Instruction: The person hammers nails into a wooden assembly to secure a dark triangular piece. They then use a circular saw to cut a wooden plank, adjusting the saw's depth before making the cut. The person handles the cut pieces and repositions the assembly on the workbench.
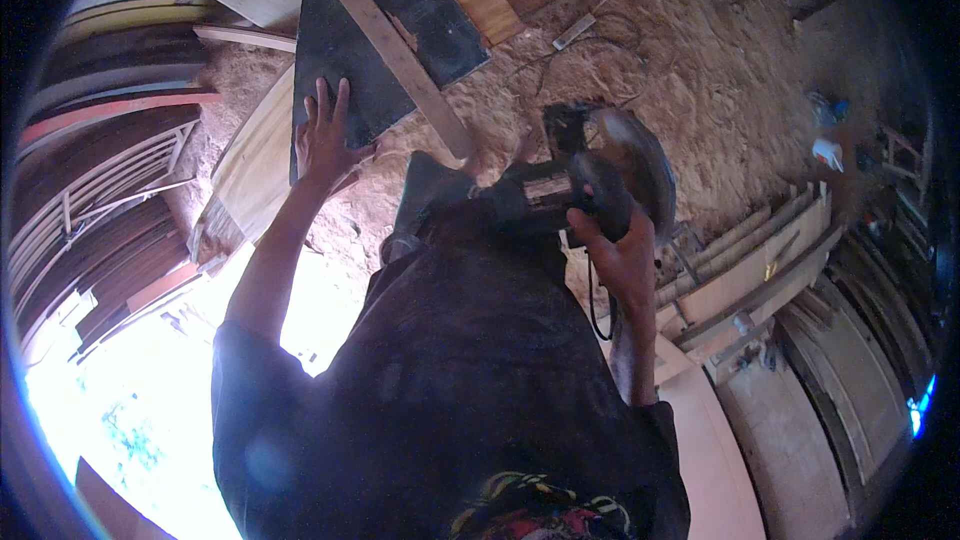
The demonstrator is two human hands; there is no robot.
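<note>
My left hand [325, 145] lies with spread fingers on the near left part of a dark board [345, 50]. Across that board runs a narrow wooden strip [390, 45], its near end sticking out past the board's edge. My right hand [625, 255] is closed around the handle of a dark power saw [560, 185] with a large round blade guard [640, 165]. The saw is close in front of my body, right of the strip's end. Whether its blade touches anything is hidden, and its far side is blurred.
Sawdust [710, 90] covers the ground, with a cord [580, 45] lying on it. A pale plywood sheet [260, 165] lies left of the dark board. Planks and panels are stacked along the left, and more boards [760, 265] lean at the right.
</note>
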